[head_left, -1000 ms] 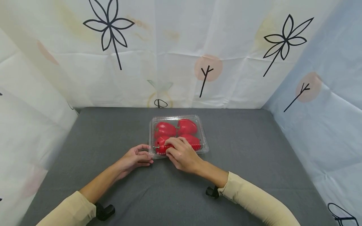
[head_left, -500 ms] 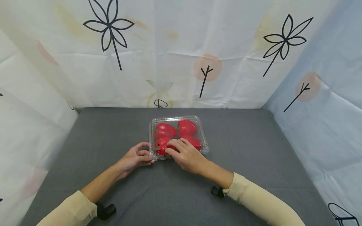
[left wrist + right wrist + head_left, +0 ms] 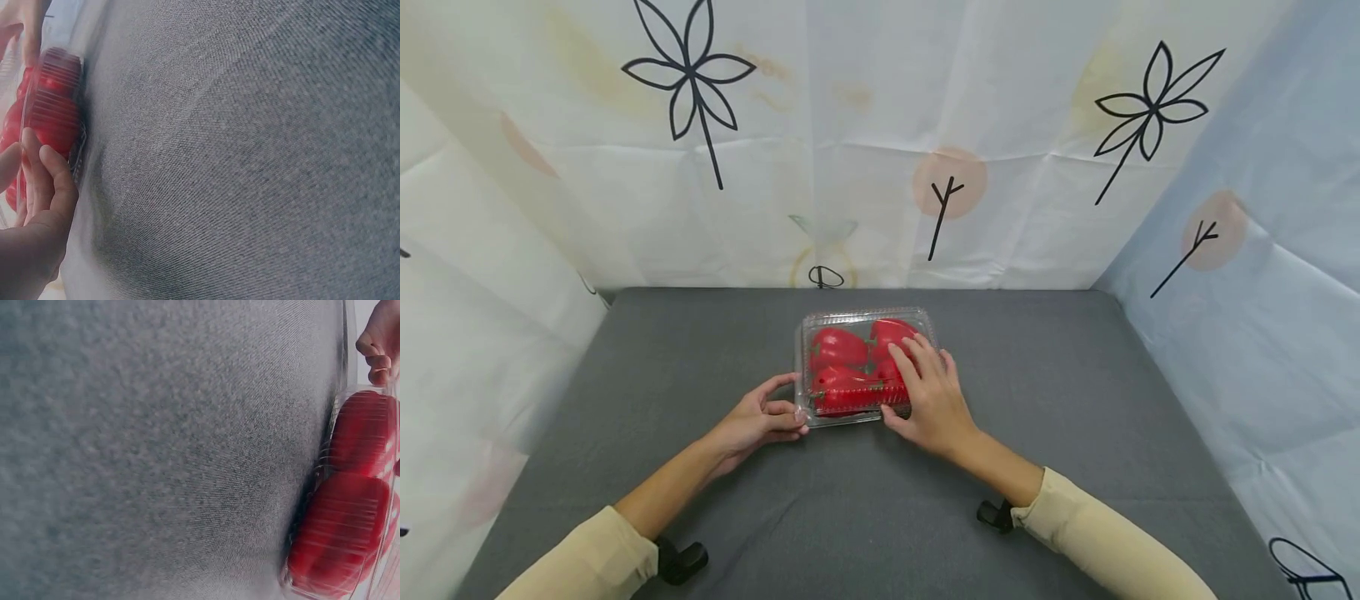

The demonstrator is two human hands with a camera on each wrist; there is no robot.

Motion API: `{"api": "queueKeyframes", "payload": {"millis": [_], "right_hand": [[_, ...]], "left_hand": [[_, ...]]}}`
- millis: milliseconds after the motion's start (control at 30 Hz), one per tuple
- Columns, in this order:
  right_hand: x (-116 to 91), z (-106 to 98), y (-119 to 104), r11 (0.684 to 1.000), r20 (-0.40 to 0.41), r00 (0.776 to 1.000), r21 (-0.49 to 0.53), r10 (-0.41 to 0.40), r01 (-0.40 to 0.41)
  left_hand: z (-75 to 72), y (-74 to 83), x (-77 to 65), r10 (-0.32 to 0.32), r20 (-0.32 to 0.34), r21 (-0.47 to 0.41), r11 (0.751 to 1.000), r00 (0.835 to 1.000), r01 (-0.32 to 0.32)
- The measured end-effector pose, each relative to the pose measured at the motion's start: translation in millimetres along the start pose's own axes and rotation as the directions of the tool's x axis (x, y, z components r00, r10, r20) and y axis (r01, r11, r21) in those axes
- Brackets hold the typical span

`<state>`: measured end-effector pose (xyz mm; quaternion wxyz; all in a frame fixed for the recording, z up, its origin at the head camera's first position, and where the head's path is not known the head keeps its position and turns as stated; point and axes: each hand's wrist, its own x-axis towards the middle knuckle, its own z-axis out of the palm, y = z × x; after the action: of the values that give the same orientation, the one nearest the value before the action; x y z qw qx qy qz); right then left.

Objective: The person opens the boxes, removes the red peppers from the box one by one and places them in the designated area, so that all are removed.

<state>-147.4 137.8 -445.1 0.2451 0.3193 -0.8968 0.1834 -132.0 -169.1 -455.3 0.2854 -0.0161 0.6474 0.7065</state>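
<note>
A clear plastic clamshell box (image 3: 865, 316) stands on the table with several red bell peppers (image 3: 838, 347) inside, under its lid. At its front left corner, my left hand (image 3: 754, 423) pinches the rim between thumb and fingers; the left wrist view shows these fingers (image 3: 57, 178) on the rim's outer side. My right hand (image 3: 937, 407) lies spread over the lid's right half, its thumb near the front edge and its fingers reaching across the top. It hides part of the right-hand peppers. In the right wrist view, the right hand is almost wholly out of frame.
Grey cloth covers the table (image 3: 1060, 400). White curtains (image 3: 865, 108) with drawn flowers hang at the back and sides. Black camera mounts (image 3: 681, 562) sit at both wrists, below cream sleeves (image 3: 587, 557).
My right hand has slid from the front middle of the lid to its right side, and its fingers have gone from curled to spread. The left hand has stayed at the corner.
</note>
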Motion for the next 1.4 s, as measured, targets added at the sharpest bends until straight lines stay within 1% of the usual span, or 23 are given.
{"api": "queueKeyframes", "payload": {"millis": [33, 67, 100, 167, 233, 300, 367, 567, 800, 933, 1033, 1233, 1333, 1400], "right_hand": [[-1.4, -1.5, 0.5, 0.998, 0.017, 0.997, -0.001, 0.07, -0.07], [-2.7, -3.0, 0.9, 0.99, 0.038, 0.99, -0.001, 0.138, -0.138], [-4.0, -4.5, 1.4, 0.98, 0.061, 0.978, -0.001, 0.2, -0.2], [-6.5, -6.9, 2.3, 0.955, 0.104, 0.95, -0.004, 0.296, -0.297], [-8.4, -9.1, 3.1, 0.934, 0.137, 0.925, 0.002, 0.354, -0.358], [-10.1, -10.8, 3.5, 0.923, 0.162, 0.912, 0.01, 0.378, -0.384], [-11.2, -12.0, 4.2, 0.922, 0.167, 0.91, 0.009, 0.38, -0.387], [-14.6, -13.7, 9.9, 0.944, 0.151, 0.933, 0.0, 0.325, -0.329], [-21.9, -18.0, 16.0, 0.961, 0.138, 0.952, 0.001, 0.273, -0.275], [-22.5, -20.6, 16.2, 0.968, 0.133, 0.96, 0.001, 0.248, -0.25], [-21.4, -22.5, 15.4, 0.967, 0.138, 0.959, 0.025, 0.249, -0.255], [-21.5, -26.4, 13.5, 0.953, 0.158, 0.948, 0.078, 0.277, -0.292], [-22.5, -27.5, 12.8, 0.951, 0.158, 0.948, 0.099, 0.276, -0.293], [-23.1, -28.2, 12.4, 0.951, 0.15, 0.95, 0.109, 0.272, -0.289]], "left_hand": [[0.3, 0.2, -0.3, 0.002, 0.001, -0.001, 1.0, 1.0, -0.002], [0.4, 0.2, -0.5, 0.003, 0.002, -0.001, 1.0, 1.0, -0.003], [0.4, 0.3, -0.7, 0.004, 0.002, -0.001, 1.0, 1.0, -0.004], [0.5, 0.5, -1.0, 0.006, 0.003, 0.003, 1.0, 1.0, -0.006], [0.7, 0.7, -1.2, 0.006, 0.002, 0.006, 1.0, 1.0, -0.006], [0.8, 0.8, -1.2, 0.004, 0.0, 0.008, 1.0, 1.0, -0.004], [1.0, 1.2, -1.3, 0.002, -0.003, 0.01, 1.0, 1.0, -0.002], [0.8, 1.5, -1.1, 0.006, -0.003, 0.019, 1.0, 1.0, -0.006], [2.6, 2.4, 0.5, 0.001, -0.016, 0.047, 0.999, 1.0, -0.001], [3.5, 3.6, -0.4, -0.002, -0.024, 0.055, 0.998, 1.0, 0.003], [3.5, 3.9, -1.1, 0.001, -0.02, 0.056, 0.998, 1.0, 0.0], [3.1, 4.4, -2.4, 0.011, -0.002, 0.065, 0.998, 1.0, -0.011], [2.3, 4.5, -3.3, 0.01, 0.003, 0.071, 0.997, 1.0, -0.01], [2.6, 4.3, -3.4, 0.003, -0.007, 0.072, 0.997, 1.0, -0.002]]}}
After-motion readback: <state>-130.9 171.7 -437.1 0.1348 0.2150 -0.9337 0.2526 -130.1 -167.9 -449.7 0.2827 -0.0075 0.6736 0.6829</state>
